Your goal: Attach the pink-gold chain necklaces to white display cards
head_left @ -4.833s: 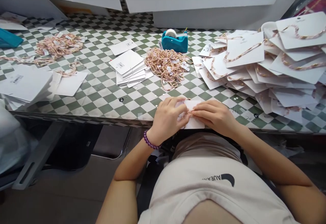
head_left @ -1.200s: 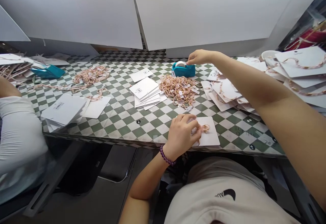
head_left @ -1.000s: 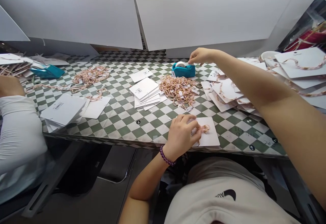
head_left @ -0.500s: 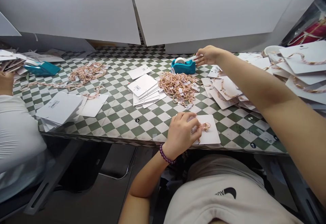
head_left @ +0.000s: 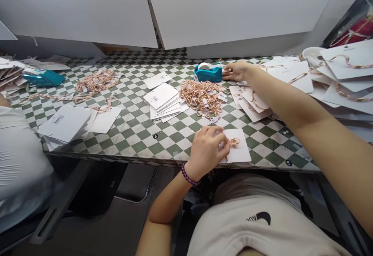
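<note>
My left hand [head_left: 207,145] rests on a white card [head_left: 243,153] at the table's front edge. Its curled fingers hold a pink and gold beaded strand [head_left: 234,143] against the card, and part of the strand is hidden under them. Farther back, my right hand [head_left: 235,71] reaches to the cutting end of a teal tape dispenser [head_left: 213,74] with a white roll in it. The fingers are together at the end of the tape; the bit of tape between them is hardly visible. A heap of beaded strands [head_left: 202,97] with small tags lies just before the dispenser.
Left of the heap is a stack of white cards [head_left: 163,96]. Cards with strands [head_left: 255,104] overlap on the right, near a larger pile [head_left: 348,63]. At left are a co-worker's sleeve [head_left: 20,147], cards [head_left: 65,120], strands [head_left: 97,82] and another dispenser [head_left: 43,78]. White panels [head_left: 239,11] stand behind.
My right hand has come down slightly at the dispenser's cutting end. My left hand stays on the card and strand. The co-worker's hand at far left has mostly left the view.
</note>
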`<action>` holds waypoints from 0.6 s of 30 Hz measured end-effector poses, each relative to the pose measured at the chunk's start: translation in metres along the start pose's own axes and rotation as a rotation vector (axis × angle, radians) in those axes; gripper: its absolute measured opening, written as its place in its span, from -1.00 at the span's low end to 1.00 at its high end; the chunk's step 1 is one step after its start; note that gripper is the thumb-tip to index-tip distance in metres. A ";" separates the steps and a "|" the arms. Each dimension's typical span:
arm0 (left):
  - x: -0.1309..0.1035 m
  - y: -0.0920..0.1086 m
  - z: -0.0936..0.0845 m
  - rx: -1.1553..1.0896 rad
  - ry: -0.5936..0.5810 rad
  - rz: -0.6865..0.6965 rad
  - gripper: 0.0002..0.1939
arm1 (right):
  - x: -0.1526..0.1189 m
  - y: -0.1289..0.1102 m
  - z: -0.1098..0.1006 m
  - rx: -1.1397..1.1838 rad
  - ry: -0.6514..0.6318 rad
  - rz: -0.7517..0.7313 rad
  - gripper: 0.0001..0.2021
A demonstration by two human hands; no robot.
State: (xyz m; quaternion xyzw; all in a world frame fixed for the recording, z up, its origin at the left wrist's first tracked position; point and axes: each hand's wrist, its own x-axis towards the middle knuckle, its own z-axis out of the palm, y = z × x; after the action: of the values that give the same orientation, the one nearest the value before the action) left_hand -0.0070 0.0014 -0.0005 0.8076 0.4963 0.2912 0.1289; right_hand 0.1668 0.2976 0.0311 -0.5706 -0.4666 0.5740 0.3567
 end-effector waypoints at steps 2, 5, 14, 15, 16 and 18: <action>-0.001 0.000 0.001 -0.003 0.002 -0.002 -0.86 | -0.001 0.003 0.001 -0.043 -0.017 0.024 -0.87; -0.001 -0.001 0.002 -0.007 -0.002 -0.008 -0.86 | -0.004 0.005 0.001 -0.125 -0.043 0.028 -0.89; 0.003 0.000 0.000 0.012 -0.030 -0.011 -0.83 | -0.046 -0.019 0.015 -0.754 0.088 -0.008 -0.64; 0.003 0.000 0.000 0.012 -0.032 -0.011 -0.83 | -0.057 -0.027 0.018 -0.822 0.100 -0.017 -0.65; 0.003 -0.001 0.000 0.011 -0.035 -0.011 -0.84 | -0.069 -0.034 0.019 -0.886 0.117 -0.040 -0.69; 0.002 -0.002 0.000 0.007 -0.042 -0.009 -0.85 | -0.099 -0.048 0.020 -0.982 0.147 -0.125 -0.86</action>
State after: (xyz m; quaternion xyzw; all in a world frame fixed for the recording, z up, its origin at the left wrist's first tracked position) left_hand -0.0072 0.0042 -0.0008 0.8118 0.4980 0.2721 0.1378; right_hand 0.1506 0.2163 0.1068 -0.6812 -0.6885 0.2225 0.1116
